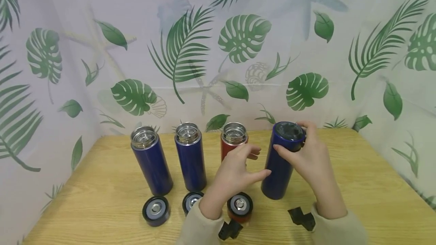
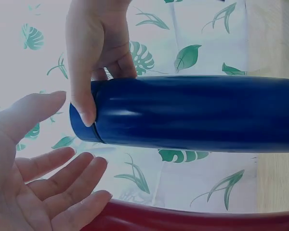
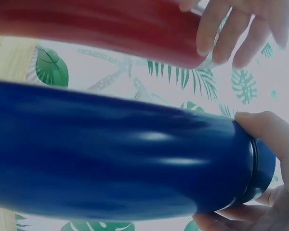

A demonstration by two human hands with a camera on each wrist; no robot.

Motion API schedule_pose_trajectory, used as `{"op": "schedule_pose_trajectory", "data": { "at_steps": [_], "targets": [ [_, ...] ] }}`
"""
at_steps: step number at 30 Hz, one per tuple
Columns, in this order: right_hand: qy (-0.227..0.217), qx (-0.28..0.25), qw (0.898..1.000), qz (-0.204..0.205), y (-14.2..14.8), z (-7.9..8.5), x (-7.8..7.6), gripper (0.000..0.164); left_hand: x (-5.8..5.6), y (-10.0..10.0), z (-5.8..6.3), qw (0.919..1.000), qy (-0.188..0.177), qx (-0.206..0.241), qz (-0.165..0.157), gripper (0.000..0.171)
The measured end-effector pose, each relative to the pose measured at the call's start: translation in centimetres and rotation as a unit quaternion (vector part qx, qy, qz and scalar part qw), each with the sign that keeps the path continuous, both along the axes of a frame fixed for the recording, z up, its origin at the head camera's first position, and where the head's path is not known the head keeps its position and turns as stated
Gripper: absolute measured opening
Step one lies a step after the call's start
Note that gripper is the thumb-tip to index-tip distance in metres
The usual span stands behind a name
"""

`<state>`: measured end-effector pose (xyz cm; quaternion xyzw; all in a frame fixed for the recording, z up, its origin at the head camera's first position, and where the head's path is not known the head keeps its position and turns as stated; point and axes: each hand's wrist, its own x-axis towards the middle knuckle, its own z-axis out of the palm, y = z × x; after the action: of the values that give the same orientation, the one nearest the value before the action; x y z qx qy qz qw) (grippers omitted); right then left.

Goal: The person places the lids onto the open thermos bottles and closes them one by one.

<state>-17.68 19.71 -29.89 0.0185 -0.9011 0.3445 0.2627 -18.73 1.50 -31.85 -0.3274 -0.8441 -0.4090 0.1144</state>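
Fingers and thumb of my right hand (image 1: pixel 316 158) grip the top of a capped blue vacuum bottle (image 1: pixel 276 177), around the seam below its dark-topped lid (image 1: pixel 289 131). This bottle stands on the table with a slight tilt in the head view. My left hand (image 1: pixel 233 171) is held just left of it, fingers spread and loosely bent, with nothing in them. In the left wrist view a gap shows between the left fingers and the lid. Behind the left hand stands an uncapped red bottle (image 1: pixel 229 148), partly hidden by that hand.
Two uncapped blue bottles (image 1: pixel 154 169) (image 1: pixel 191 165) stand to the left. Before the uncapped bottles lie a blue lid (image 1: pixel 156 210), a second lid (image 1: pixel 191 200) partly covered by my left sleeve, and a red lid (image 1: pixel 240 206). A leaf-print cloth (image 1: pixel 204 67) hangs behind the wooden table (image 1: pixel 102 207).
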Motion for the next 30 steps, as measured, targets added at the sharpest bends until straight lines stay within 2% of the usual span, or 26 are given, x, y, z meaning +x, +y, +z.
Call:
{"op": "schedule_pose_trajectory", "data": {
  "at_steps": [11,22,26,30],
  "targets": [
    [-0.02,-0.044,0.999,-0.018,1.0,-0.3,-1.8,0.073,0.0,0.0,0.1,0.9996,-0.027,-0.011,-0.001,0.042],
    [-0.014,-0.001,1.0,-0.013,1.1,-0.2,-1.8,0.08,-0.1,-0.1,0.0,0.9994,-0.03,-0.017,-0.01,0.042],
    [0.03,0.027,0.999,-0.018,0.8,0.2,-0.9,0.075,0.1,-0.3,-0.1,0.9995,-0.02,-0.018,-0.014,0.04],
    [0.125,0.045,0.991,0.003,0.2,1.0,0.4,0.063,0.2,-0.6,-0.2,0.9995,-0.001,-0.018,-0.027,0.039]
  ]
}}
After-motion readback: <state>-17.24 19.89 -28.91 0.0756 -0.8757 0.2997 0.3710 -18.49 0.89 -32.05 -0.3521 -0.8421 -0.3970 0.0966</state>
